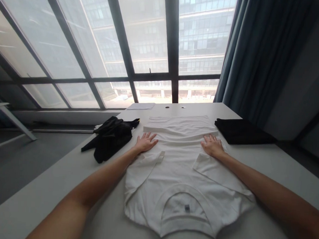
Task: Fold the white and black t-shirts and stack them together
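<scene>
A white T-shirt (pixel 176 170) lies spread on the white table (pixel 285 176), its collar toward me and its hem at the far end. Both sleeves are turned inward over the body, and a small dark label shows inside the neck. My left hand (pixel 146 142) rests flat on the shirt's left edge, fingers spread. On the opposite edge, my right hand (pixel 212 145) also presses flat with fingers apart. Creases run across the cloth between and beyond the hands.
A crumpled black garment (pixel 113 136) lies left of the shirt. To the right is a neatly folded black cloth (pixel 243 131). Papers (pixel 140 106) sit at the table's far left corner. Windows (pixel 153 37) and a blue curtain (pixel 244 63) stand behind.
</scene>
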The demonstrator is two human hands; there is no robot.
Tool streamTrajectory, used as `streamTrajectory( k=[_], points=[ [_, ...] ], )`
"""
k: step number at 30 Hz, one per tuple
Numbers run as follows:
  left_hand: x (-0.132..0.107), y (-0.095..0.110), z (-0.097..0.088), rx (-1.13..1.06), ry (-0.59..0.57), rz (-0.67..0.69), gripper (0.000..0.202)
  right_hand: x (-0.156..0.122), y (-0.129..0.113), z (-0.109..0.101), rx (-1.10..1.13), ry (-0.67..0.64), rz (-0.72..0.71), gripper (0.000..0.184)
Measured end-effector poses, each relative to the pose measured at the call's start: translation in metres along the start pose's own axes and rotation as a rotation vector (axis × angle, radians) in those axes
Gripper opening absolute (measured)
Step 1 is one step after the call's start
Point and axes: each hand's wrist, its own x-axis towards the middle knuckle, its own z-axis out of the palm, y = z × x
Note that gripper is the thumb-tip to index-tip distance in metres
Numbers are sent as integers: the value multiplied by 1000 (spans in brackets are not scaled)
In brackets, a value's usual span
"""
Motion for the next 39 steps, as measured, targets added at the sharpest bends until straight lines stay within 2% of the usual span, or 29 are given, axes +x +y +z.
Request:
streamTrajectory(
  k=[6,9,11,19,23,26,28,30,32,34,36,39],
  points=[
    [48,-1,-9,-12,-9,-8,72,44,-6,-5,10,-33,-1,62],
    [59,0,-10,-8,-5,-14,72,53,-9,-6,-3,-32,8,62],
    [57,0,-9,4,-2,-19,72,50,-9,-5,-9,-27,9,62],
    [3,-3,3,8,4,3,72,-2,4,1,-37,25,-49,59],
    [-18,6,-8,10,-12,-19,70,-26,3,-10,-38,33,-45,55],
    [-40,24,-24,13,79,-7,62,-50,-2,-29,31,155,-104,49],
    [-61,41,-29,-7,186,68,56,-68,-7,-41,78,222,-187,43],
    [-86,59,-28,-33,236,159,56,-84,-15,-47,97,200,-253,40],
    [-108,76,-20,-39,197,227,60,-95,-23,-48,90,121,-265,40],
    [-122,86,-12,-52,160,257,53,-99,-31,-44,83,45,-252,36],
    [-125,87,-8,-121,170,260,39,-96,-35,-40,110,8,-230,27],
    [-119,69,-19,-299,234,245,30,-85,-27,-44,271,14,-203,23]
  ],
)
